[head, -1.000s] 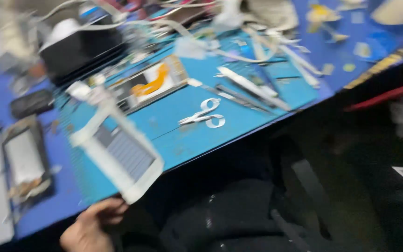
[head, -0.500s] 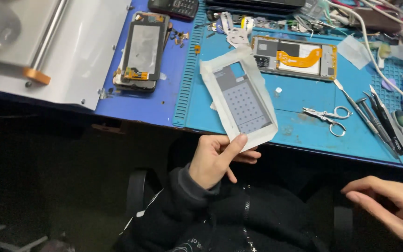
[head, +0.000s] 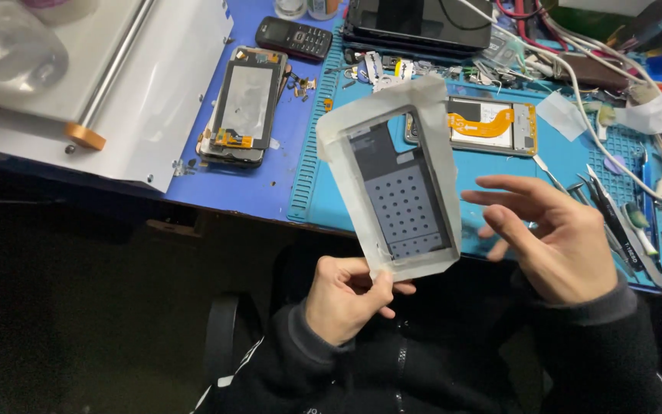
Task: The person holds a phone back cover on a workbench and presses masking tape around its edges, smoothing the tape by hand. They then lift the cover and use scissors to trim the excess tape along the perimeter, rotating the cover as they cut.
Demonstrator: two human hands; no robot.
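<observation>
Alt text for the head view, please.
The left hand pinches the bottom edge of a flat grey perforated panel in clear film, while the open right hand hovers beside it, above a cluttered blue workbench mat.

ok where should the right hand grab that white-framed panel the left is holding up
Probably the right long edge of the white-framed panel, approached from the right. The left hand pinches its bottom corner, and the open right hand already faces that free, thin edge.

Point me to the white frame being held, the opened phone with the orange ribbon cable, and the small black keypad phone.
white frame (head: 404,207), head view, on its dark perforated centre panel.
opened phone (head: 492,126), head view, on its orange ribbon cable.
keypad phone (head: 294,37), head view, on its keypad.
</observation>
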